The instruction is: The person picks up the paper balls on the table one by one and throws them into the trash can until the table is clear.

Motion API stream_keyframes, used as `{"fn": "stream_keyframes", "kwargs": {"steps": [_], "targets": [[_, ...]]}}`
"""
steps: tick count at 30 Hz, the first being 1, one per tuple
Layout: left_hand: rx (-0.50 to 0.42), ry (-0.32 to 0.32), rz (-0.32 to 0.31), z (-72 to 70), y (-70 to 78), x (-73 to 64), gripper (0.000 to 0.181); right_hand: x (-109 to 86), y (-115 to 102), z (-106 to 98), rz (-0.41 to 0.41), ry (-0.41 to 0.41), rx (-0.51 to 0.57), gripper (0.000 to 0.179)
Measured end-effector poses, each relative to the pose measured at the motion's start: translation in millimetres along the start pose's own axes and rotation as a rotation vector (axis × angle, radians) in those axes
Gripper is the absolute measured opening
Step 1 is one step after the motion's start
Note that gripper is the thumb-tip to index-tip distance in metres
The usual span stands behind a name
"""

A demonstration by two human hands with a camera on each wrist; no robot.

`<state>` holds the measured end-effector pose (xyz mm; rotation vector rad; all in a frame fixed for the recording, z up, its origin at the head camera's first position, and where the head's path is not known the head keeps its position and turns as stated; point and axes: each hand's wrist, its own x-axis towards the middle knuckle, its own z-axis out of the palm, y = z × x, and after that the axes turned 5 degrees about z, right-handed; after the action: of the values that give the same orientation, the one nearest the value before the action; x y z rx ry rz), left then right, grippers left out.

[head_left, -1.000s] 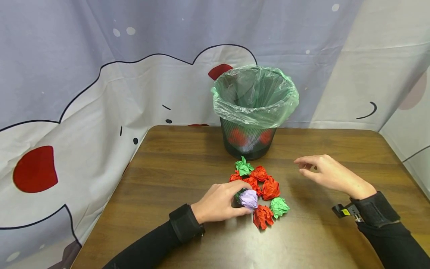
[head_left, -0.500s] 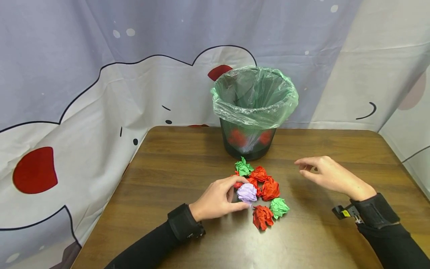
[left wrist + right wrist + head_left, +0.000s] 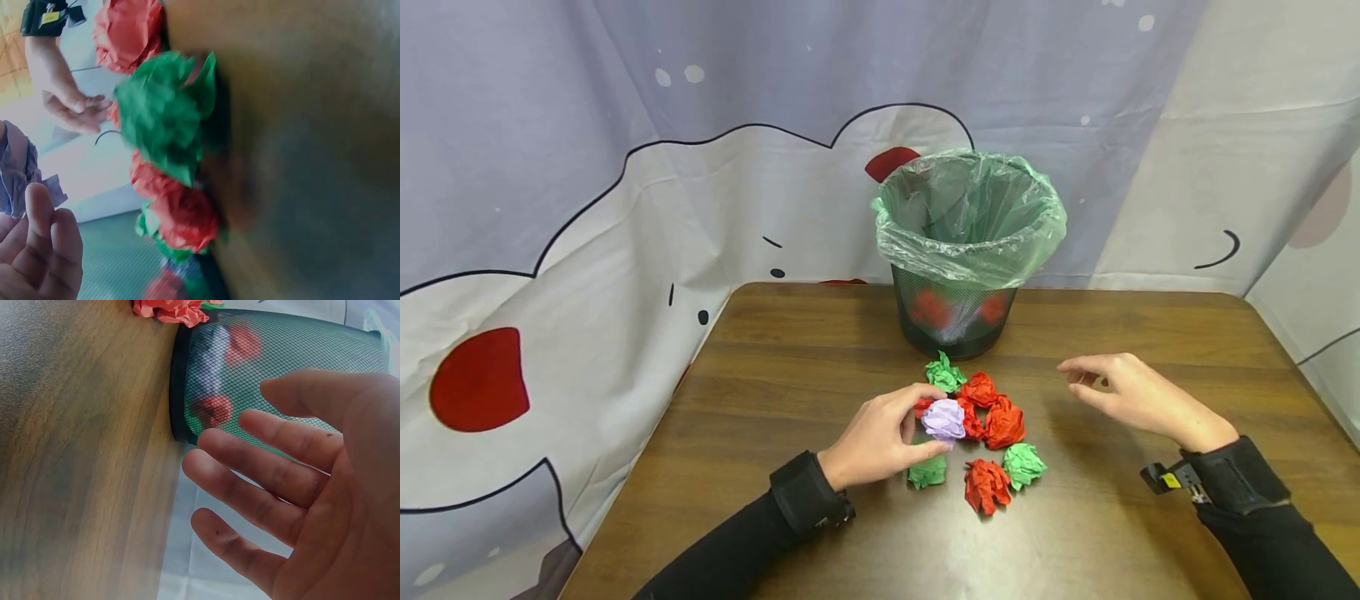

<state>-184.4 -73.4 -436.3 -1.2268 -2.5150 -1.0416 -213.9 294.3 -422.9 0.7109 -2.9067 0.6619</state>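
My left hand (image 3: 874,440) pinches a light purple crumpled paper ball (image 3: 943,419) between thumb and fingers. In the left wrist view the purple ball (image 3: 19,169) is held up, apart from the table. A green paper ball (image 3: 927,472) lies just below that hand, partly covered by it. Close by on the table are several red paper balls (image 3: 1004,422), one of them partly hidden by the purple ball, and two more green ones, a near one (image 3: 1023,464) and a far one (image 3: 945,372). Off to the right, my right hand (image 3: 1138,400) hovers with loosely bent fingers, holding nothing.
Behind the paper balls stands a black mesh wastebasket (image 3: 955,337) lined with a green plastic bag (image 3: 970,258). Red and pale paper balls show through its mesh. The brown wooden table (image 3: 790,342) ends at a patterned curtain (image 3: 760,200).
My left hand has moved slightly left and away from me with the purple ball, which has come off the pile. A green ball beneath it has come into sight. The right hand stays put.
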Motion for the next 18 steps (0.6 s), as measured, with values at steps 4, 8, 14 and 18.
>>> {"fn": "stream_keyframes", "kwargs": {"steps": [4, 8, 14, 18], "targets": [[0.029, 0.059, 0.012, -10.9, 0.1, 6.0, 0.054, -0.4, 1, 1, 0.0, 0.005, 0.002, 0.026], [0.046, 0.113, 0.024, -24.4, 0.8, 13.1, 0.054, -0.6, 2, 2, 0.007, -0.003, 0.01, 0.026], [0.078, 0.177, 0.069, -49.7, 3.6, 29.6, 0.055, -2.6, 2, 2, 0.019, -0.012, 0.013, 0.026], [0.123, 0.22, 0.112, -67.4, 4.9, 44.1, 0.056, -3.8, 3, 2, 0.021, -0.008, 0.01, 0.026]]}}
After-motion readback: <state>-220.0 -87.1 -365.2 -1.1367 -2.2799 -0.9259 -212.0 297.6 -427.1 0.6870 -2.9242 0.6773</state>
